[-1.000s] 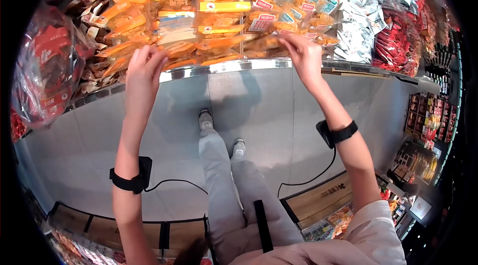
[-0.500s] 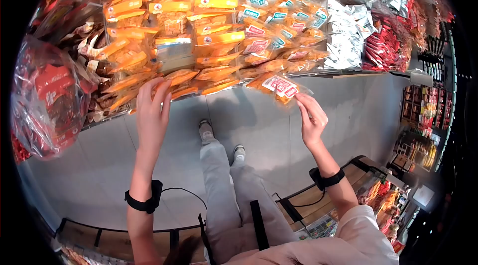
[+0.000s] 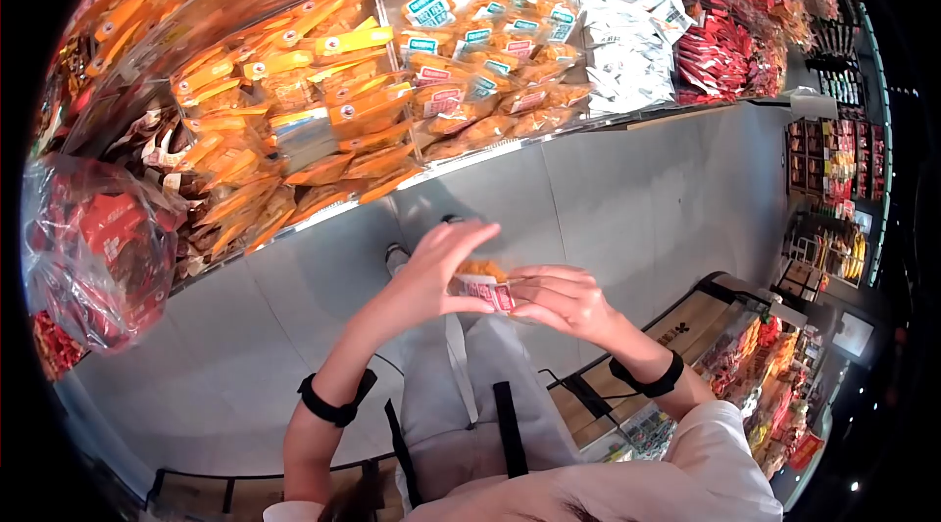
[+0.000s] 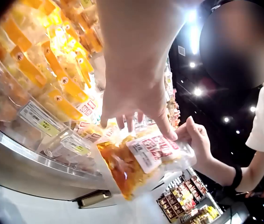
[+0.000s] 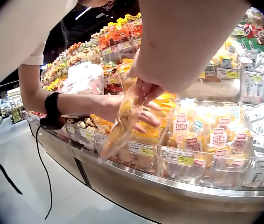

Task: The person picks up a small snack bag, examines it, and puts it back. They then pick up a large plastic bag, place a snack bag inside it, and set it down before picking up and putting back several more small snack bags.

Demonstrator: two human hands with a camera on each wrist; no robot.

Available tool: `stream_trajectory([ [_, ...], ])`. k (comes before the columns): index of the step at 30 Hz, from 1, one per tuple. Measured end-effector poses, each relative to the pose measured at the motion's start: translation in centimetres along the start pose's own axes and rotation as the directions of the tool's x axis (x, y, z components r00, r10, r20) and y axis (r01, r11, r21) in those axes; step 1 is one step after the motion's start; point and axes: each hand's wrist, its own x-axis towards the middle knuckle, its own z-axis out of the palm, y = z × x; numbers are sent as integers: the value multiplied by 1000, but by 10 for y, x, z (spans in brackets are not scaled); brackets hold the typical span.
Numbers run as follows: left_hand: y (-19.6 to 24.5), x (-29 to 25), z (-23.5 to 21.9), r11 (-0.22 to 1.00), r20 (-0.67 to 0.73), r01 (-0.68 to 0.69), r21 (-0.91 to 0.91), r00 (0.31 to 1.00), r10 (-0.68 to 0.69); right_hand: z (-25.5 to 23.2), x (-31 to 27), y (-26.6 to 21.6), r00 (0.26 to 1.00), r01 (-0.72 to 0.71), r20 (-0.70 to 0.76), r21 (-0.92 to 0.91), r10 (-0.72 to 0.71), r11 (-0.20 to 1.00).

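A clear snack packet (image 3: 482, 289) with orange contents and a red-and-white label is in front of the person's body, off the display. My right hand (image 3: 567, 302) pinches one end of it between thumb and fingers. My left hand (image 3: 427, 275) is at the packet's other side, fingers extended and spread, the thumb right at the label. In the left wrist view, the packet (image 4: 139, 161) hangs below the left hand (image 4: 134, 93), its orange contents facing the camera. The right wrist view has the packet (image 5: 121, 122) nearly edge-on, with the left fingers (image 5: 147, 120) behind it.
Beyond the hands runs a display with orange-topped packets (image 3: 284, 81), similar red- and teal-labelled packets (image 3: 490, 51), white sachets (image 3: 627, 42) and red sachets (image 3: 720, 51). A metal-edged rim (image 3: 490, 151) borders it. A large plastic bag (image 3: 98, 248) bulges at the left.
My right hand has drawn the packet from the display back toward the body. My left hand has left the orange packets and come right, beside the packet. The view has shifted.
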Motion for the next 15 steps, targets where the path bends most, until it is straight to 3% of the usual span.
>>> stream_trajectory([
  [1, -4, 4, 6, 1000, 6, 5, -2, 1000, -5, -2, 1, 1, 1000, 3, 2, 14, -3, 1000],
  [3, -10, 10, 16, 928, 230, 259, -268, 952, -200, -5, 2, 9, 999, -29, -22, 80, 31, 996],
  [4, -11, 13, 20, 928, 230, 265, -262, 951, -206, -5, 4, 11, 999, -27, -26, 87, 29, 996],
  [6, -11, 14, 29, 918, -43, 260, -300, 957, -286, -3, 11, 9, 910, -339, -147, 275, 388, 900],
  [7, -11, 15, 32, 938, -129, 198, -284, 962, -241, -1, 11, 14, 910, -337, -147, 288, 389, 897],
  [9, -6, 21, 35, 924, -164, 217, -314, 946, -278, 3, 8, 27, 799, -555, 23, 413, 601, 722],
  [10, -3, 25, 36, 909, -202, 223, -352, 930, -306, 2, 7, 32, 799, -554, 26, 421, 601, 718],
  [11, -1, 30, 36, 909, -202, 229, -349, 928, -311, -3, 5, 39, 833, -551, 75, 211, 548, 808],
  [12, -1, 36, 36, 947, -360, 201, -251, 888, -284, -8, 3, 48, 855, -503, 137, -8, 499, 864],
  [13, -1, 43, 35, 971, -507, 187, -145, 829, -236, -14, 2, 57, 856, -501, 142, -5, 496, 866],
  [15, -10, 56, 29, 951, -622, 295, -87, 730, -283, -26, 4, 78, 954, -299, -77, -174, 290, 938],
])
